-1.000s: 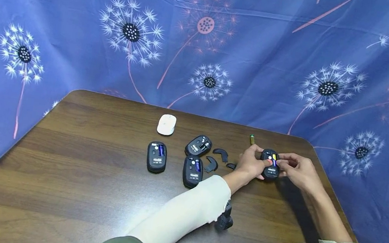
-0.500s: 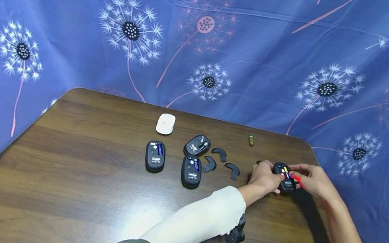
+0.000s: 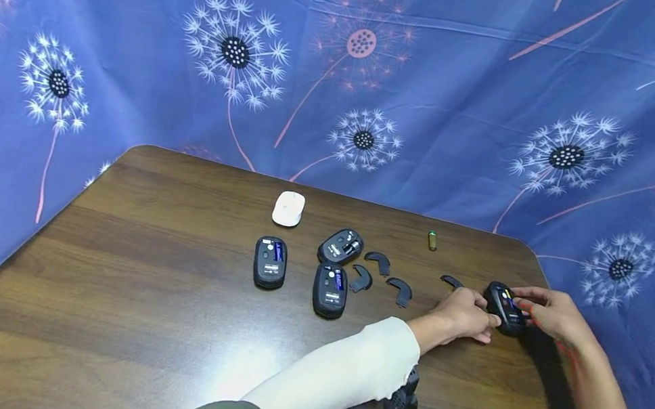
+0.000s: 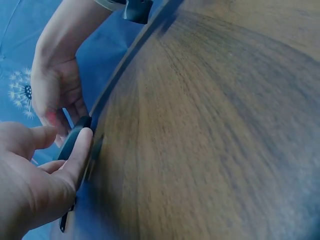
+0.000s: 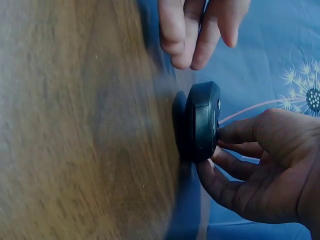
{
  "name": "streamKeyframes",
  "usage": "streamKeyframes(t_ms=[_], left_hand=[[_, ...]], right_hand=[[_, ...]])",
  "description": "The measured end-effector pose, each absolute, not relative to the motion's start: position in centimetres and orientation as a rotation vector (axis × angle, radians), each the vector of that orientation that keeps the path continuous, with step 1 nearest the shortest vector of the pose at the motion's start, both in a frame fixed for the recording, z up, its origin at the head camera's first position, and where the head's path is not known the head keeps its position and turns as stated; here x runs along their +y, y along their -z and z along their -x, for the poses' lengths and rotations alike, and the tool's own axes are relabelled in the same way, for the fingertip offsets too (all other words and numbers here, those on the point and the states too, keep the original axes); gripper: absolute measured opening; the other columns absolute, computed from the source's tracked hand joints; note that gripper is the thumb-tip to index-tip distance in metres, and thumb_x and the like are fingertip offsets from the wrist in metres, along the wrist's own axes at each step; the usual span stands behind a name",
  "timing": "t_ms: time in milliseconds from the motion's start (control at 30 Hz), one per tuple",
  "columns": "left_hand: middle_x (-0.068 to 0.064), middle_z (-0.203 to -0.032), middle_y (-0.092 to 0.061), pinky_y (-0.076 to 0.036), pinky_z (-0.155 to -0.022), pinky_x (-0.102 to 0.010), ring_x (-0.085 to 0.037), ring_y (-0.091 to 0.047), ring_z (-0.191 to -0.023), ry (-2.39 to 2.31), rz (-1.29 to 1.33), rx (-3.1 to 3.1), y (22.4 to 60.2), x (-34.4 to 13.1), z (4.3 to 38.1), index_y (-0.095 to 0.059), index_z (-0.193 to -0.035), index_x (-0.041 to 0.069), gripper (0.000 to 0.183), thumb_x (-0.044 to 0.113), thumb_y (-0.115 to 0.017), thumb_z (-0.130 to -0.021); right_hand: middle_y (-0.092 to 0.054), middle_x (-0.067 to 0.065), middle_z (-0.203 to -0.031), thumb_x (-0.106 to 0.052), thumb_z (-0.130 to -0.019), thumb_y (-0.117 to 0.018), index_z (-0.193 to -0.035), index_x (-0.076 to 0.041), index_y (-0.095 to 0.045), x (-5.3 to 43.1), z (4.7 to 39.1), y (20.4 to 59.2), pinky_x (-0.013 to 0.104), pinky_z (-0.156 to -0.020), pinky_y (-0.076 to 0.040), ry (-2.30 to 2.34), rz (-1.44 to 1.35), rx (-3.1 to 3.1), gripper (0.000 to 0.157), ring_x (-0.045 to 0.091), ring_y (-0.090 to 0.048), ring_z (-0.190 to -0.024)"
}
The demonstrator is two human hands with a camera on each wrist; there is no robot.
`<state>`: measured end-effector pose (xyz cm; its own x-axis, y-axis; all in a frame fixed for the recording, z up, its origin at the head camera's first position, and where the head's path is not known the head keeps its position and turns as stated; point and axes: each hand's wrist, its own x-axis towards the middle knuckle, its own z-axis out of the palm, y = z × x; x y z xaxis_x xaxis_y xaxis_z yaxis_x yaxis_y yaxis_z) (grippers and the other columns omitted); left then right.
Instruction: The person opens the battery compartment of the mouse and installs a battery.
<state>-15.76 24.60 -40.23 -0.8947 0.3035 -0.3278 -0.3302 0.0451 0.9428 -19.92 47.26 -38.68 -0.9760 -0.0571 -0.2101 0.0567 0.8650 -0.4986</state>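
Note:
A black computer mouse (image 3: pixel 502 310) lies underside up near the table's right edge, its battery slot showing a blue and yellow battery. My right hand (image 3: pixel 553 315) grips its right side, thumb over the underside; in the right wrist view that hand (image 5: pixel 270 165) holds the mouse (image 5: pixel 202 122) by one end, slightly tilted. My left hand (image 3: pixel 462 318) is just left of the mouse, fingers loosely extended; the right wrist view shows a gap between the left hand's fingers (image 5: pixel 192 35) and the mouse. In the left wrist view the left hand (image 4: pixel 40 175) partly hides the mouse.
Several curved black battery covers (image 3: pixel 378 262) lie left of the hands. A loose battery (image 3: pixel 432 240) is near the back edge. More upturned black mice (image 3: pixel 270 263) and a white mouse (image 3: pixel 289 209) sit mid-table. A patterned blue cloth (image 3: pixel 437 109) hangs behind.
Both hands and the mouse have moved right, toward the table edge. My left thumb, earlier pressing on the battery slot, has come off the mouse. The view has shifted slightly.

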Motion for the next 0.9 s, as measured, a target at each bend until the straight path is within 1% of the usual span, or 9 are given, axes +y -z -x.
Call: streamKeyframes(t_ms=[200, 400, 567, 633, 700, 733, 800, 867, 900], left_hand=[[-0.022, -0.091, -0.081, -0.074, -0.079, -0.041, -0.048, -0.084, -0.100, -1.956, 0.006, 1.816, 40.8, 24.2, 15.6, -0.073, -0.124, -0.011, 0.024, -0.002, -0.079, -0.103], [-0.021, -0.099, -0.082, -0.074, -0.083, -0.044, -0.049, -0.083, -0.102, -1.958, -0.027, 1.768, 40.9, 23.5, 15.8, -0.073, -0.124, -0.011, 0.023, -0.003, -0.078, -0.103], [-0.022, -0.105, -0.083, -0.073, -0.087, -0.047, -0.050, -0.082, -0.102, -1.952, -0.048, 1.754, 40.9, 23.2, 15.9, -0.073, -0.121, -0.009, 0.018, -0.003, -0.077, -0.104], [-0.023, -0.107, -0.084, -0.073, -0.088, -0.049, -0.052, -0.082, -0.103, -1.954, -0.054, 1.755, 40.9, 23.1, 15.9, -0.073, -0.120, -0.009, 0.016, -0.003, -0.076, -0.105], [-0.023, -0.107, -0.084, -0.073, -0.089, -0.049, -0.052, -0.081, -0.103, -1.949, -0.064, 1.762, 40.8, 23.0, 15.9, -0.073, -0.120, -0.009, 0.016, -0.003, -0.075, -0.105], [-0.023, -0.107, -0.083, -0.073, -0.089, -0.050, -0.052, -0.081, -0.104, -1.945, -0.070, 1.766, 40.8, 23.0, 15.9, -0.073, -0.119, -0.009, 0.015, -0.003, -0.075, -0.105], [-0.022, -0.106, -0.083, -0.073, -0.087, -0.049, -0.051, -0.082, -0.102, -1.937, -0.079, 1.780, 40.7, 22.9, 15.9, -0.073, -0.116, -0.008, 0.012, -0.002, -0.075, -0.105], [-0.022, -0.106, -0.083, -0.074, -0.086, -0.048, -0.050, -0.082, -0.100, -1.929, -0.092, 1.788, 40.6, 22.8, 15.9, -0.073, -0.114, -0.006, 0.010, -0.001, -0.075, -0.106], [-0.021, -0.107, -0.083, -0.074, -0.086, -0.047, -0.049, -0.082, -0.099, -1.923, -0.101, 1.796, 40.6, 22.7, 15.9, -0.073, -0.114, -0.006, 0.009, -0.001, -0.075, -0.106]], right_hand=[[-0.071, 0.041, -0.122, -0.009, -0.116, -0.054, -0.144, 0.025, -0.055, 47.4, 19.9, 38.9, 0.024, -0.067, -0.064, 0.802, -0.022, 2.823, 0.044, 0.003, -0.065, -0.084], [-0.076, 0.030, -0.113, -0.008, -0.116, -0.051, -0.144, 0.026, -0.055, 47.1, 19.9, 38.7, 0.024, -0.067, -0.064, 0.866, -0.045, 2.816, 0.044, 0.000, -0.066, -0.081], [-0.076, 0.037, -0.118, -0.010, -0.116, -0.050, -0.141, 0.025, -0.058, 46.9, 19.8, 38.4, 0.024, -0.067, -0.065, 0.861, -0.032, 2.854, 0.044, 0.000, -0.068, -0.081], [-0.075, 0.040, -0.121, -0.013, -0.117, -0.051, -0.141, 0.022, -0.061, 46.9, 19.8, 38.2, 0.025, -0.068, -0.064, 0.804, -0.027, 2.887, 0.044, 0.007, -0.072, -0.084], [-0.073, 0.042, -0.126, -0.017, -0.117, -0.052, -0.140, 0.018, -0.065, 46.7, 19.8, 38.1, 0.030, -0.072, -0.060, 0.723, -0.025, 2.947, 0.044, 0.026, -0.078, -0.090], [-0.072, 0.043, -0.129, -0.019, -0.117, -0.053, -0.139, 0.016, -0.066, 46.6, 19.8, 38.0, 0.032, -0.074, -0.058, 0.693, -0.026, 2.976, 0.044, 0.037, -0.078, -0.096], [-0.071, 0.042, -0.132, -0.023, -0.116, -0.055, -0.138, 0.012, -0.069, 46.1, 19.8, 38.0, 0.036, -0.078, -0.054, 0.657, -0.031, 3.035, 0.043, 0.054, -0.074, -0.110], [-0.071, 0.041, -0.134, -0.024, -0.115, -0.057, -0.137, 0.008, -0.072, 45.4, 19.8, 37.9, 0.042, -0.080, -0.052, 0.655, -0.032, 3.090, 0.042, 0.062, -0.067, -0.123], [-0.073, 0.040, -0.133, -0.025, -0.115, -0.058, -0.137, 0.007, -0.073, 44.9, 19.9, 37.8, 0.044, -0.080, -0.053, 0.661, -0.023, 3.116, 0.041, 0.062, -0.068, -0.122]])
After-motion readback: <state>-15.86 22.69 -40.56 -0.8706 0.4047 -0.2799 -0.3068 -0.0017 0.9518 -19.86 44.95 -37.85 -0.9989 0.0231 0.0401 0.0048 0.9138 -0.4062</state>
